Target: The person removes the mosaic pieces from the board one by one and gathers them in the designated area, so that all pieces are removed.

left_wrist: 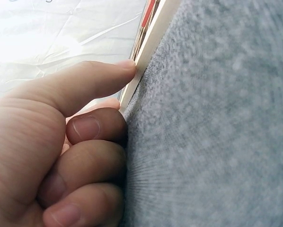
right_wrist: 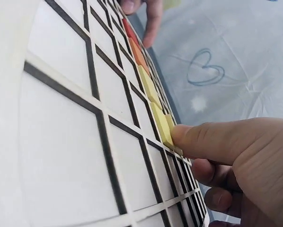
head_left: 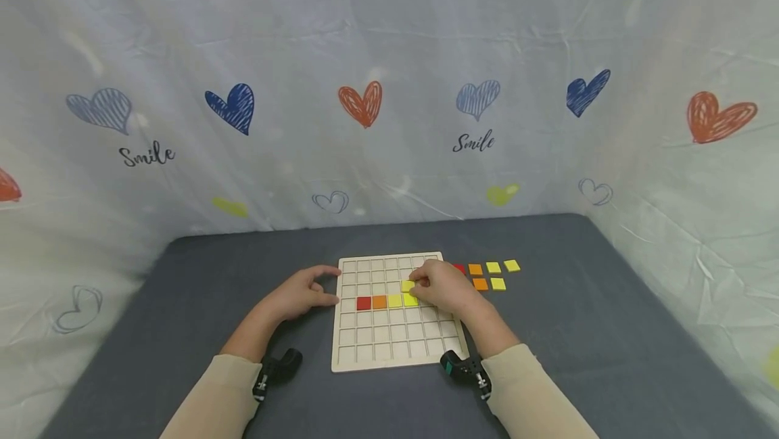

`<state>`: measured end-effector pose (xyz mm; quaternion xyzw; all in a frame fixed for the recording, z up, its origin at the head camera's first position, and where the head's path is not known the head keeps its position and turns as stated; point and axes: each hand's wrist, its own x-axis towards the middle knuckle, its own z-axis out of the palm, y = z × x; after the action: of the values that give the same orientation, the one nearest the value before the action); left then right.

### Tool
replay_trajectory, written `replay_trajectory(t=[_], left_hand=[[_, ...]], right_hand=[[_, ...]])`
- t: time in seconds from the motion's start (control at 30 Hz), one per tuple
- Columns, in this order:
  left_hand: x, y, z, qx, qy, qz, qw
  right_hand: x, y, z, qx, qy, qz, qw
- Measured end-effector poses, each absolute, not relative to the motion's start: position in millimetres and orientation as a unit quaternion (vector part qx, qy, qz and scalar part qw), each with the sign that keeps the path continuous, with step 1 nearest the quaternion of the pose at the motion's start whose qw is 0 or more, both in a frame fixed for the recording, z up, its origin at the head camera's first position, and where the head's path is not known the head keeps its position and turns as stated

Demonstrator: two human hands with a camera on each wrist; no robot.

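Observation:
A wooden grid board (head_left: 365, 356) lies on the dark cloth. One row of its cells holds a red tile (head_left: 363, 303), an orange tile (head_left: 379, 302) and two yellow tiles (head_left: 394, 300). Just above the row's right end, my right hand (head_left: 447, 285) pinches another yellow tile (head_left: 407, 286) between thumb and fingers; in the right wrist view the thumb (right_wrist: 203, 139) partly covers it. At the board's left edge rests my left hand (head_left: 301, 293), thumb and index finger spread and touching the rim. In the left wrist view its other fingers (left_wrist: 92, 165) are curled.
Right of the board lie several loose tiles: red (head_left: 459, 268), orange (head_left: 475, 269) and yellow (head_left: 512, 266), in two rows. A white curtain (head_left: 402, 33) printed with hearts stands behind the table (head_left: 608, 358) and along its sides.

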<state>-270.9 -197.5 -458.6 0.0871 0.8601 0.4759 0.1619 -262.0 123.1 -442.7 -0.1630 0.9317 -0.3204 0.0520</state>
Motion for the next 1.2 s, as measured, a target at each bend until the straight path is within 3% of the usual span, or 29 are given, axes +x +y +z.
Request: replay_trajectory(t=[0.47,0.73,1.2], left_hand=[[-272.0,-198.3,-459.9,0.090,0.855,0.484,0.166],[-271.9,-198.3,-461.3,0.086,0.857,0.482,0.163],[-271.9,-199.6,-460.4,0.086,0.852,0.489,0.167]], right_hand=[[-260.9,134.5,-431.6,-0.182,0.938,-0.294,0.008],[-261.8,162.3,-415.1,-0.199,0.927,-0.317,0.021],[-260.5,221.5,-407.7,-0.110,0.941,-0.320,-0.010]])
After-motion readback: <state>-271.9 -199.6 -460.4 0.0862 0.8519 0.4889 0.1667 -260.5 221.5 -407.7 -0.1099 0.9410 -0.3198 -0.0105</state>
